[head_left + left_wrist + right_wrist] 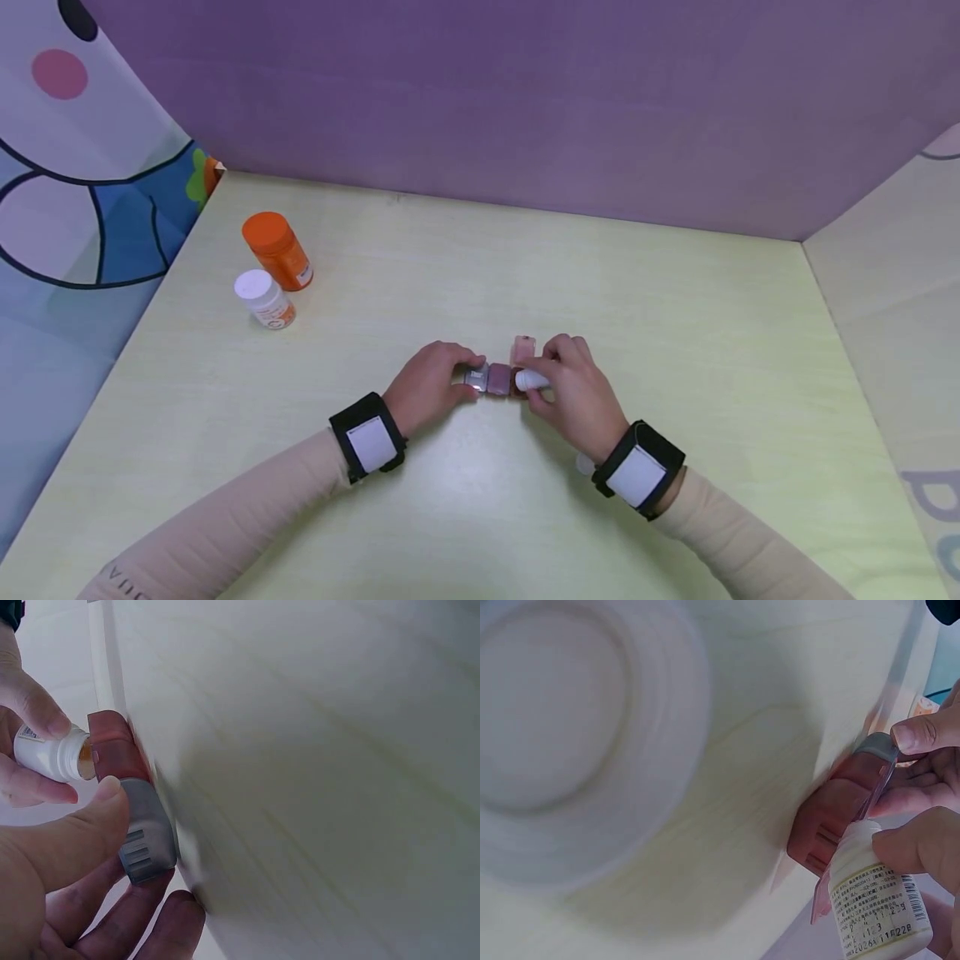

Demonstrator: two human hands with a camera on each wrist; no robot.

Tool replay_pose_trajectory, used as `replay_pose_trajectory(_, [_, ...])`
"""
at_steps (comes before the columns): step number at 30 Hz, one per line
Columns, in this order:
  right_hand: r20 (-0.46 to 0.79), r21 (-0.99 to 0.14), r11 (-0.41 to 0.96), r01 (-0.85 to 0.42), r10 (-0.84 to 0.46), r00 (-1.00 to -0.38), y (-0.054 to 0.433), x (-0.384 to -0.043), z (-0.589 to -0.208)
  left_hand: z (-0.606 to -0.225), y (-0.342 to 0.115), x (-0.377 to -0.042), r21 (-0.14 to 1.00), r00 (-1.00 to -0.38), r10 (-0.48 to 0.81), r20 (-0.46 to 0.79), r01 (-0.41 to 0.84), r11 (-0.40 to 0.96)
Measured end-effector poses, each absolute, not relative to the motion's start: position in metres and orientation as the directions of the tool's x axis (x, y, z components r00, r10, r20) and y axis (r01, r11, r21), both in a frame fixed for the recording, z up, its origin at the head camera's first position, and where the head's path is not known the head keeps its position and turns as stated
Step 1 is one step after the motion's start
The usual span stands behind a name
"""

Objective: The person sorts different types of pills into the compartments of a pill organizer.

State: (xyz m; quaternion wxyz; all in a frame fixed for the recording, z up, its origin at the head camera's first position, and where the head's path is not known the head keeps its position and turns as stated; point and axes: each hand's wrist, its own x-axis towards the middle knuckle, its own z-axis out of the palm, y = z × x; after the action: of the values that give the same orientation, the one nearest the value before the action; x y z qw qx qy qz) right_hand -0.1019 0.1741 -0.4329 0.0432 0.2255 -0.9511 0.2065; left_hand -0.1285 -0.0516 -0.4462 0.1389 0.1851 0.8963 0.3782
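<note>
A small pill organizer [498, 379] with grey, purple and dark red sections lies on the table. My left hand [423, 385] pinches its grey end between thumb and fingers. In my right hand [579, 396] is a white pill bottle [877, 907], gripped by thumb and fingers and tipped so that its uncapped mouth meets the dark red end section. Something orange-brown shows in the mouth in the left wrist view. A pinkish lid [523, 348] stands out from the far side of that section. The section's inside is hidden by the bottle.
At the table's back left stand an orange bottle [277, 250] and a white bottle with a white cap [266, 298]. A loose round white cap [584, 463] lies beside my right wrist, large in the right wrist view. A purple panel [510, 108] borders the table's far edge.
</note>
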Motion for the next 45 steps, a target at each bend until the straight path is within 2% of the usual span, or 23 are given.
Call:
replay_pose_trajectory(11, [0.129, -0.448, 0.816, -0.366, -0.346, -0.929, 0.181, -0.098, -0.434, -0.447, -0.051, -0.128, 0.721, -0.898, 0.418, -0.138, 0.197, 0.664])
replay_pose_trajectory(23, [0.068, -0.456, 0.843, -0.284, -0.285, -0.956, 0.193, -0.093, -0.438, -0.446, -0.051, -0.127, 0.727, -0.895, 0.419, -0.152, 0.186, 0.661])
replay_pose_trajectory(30, [0.011, -0.587, 0.788, -0.185, -0.221, -0.975, 0.197, -0.08, -0.435, -0.446, -0.051, -0.128, 0.726, -0.894, 0.424, -0.148, 0.192, 0.66])
replay_pose_trajectory(34, [0.032, -0.671, 0.706, -0.228, -0.279, -0.96, 0.193, -0.067, -0.435, -0.446, -0.051, -0.128, 0.72, -0.893, 0.427, -0.141, 0.203, 0.664])
replay_pose_trajectory(39, [0.04, -0.748, 0.591, -0.301, -0.413, -0.91, 0.18, -0.051, -0.44, -0.446, -0.052, -0.129, 0.715, -0.895, 0.425, -0.139, 0.205, 0.668])
replay_pose_trajectory(45, [0.026, -0.75, 0.559, -0.355, -0.511, -0.859, 0.168, -0.035, -0.443, -0.446, -0.052, -0.128, 0.724, -0.894, 0.428, -0.13, 0.21, 0.657])
